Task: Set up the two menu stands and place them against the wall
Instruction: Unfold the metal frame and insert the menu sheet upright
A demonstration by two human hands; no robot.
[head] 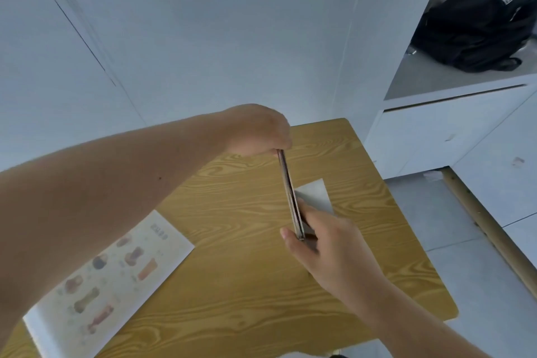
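A menu stand (289,192) is held edge-on above the wooden table (247,285), so I see only its thin dark edge. My left hand (258,132) pinches its far end from above. My right hand (325,238) grips its near end. A pale flap or base (315,193) shows just behind the stand, to its right. A second menu sheet (110,279) printed with drinks and food lies flat on the table at the near left. The white wall (203,52) rises right behind the table's far edge.
A white cabinet (436,131) stands to the right of the table, with a black backpack (479,23) in its open shelf. Grey floor tiles (465,241) and a wooden strip (488,229) lie to the right.
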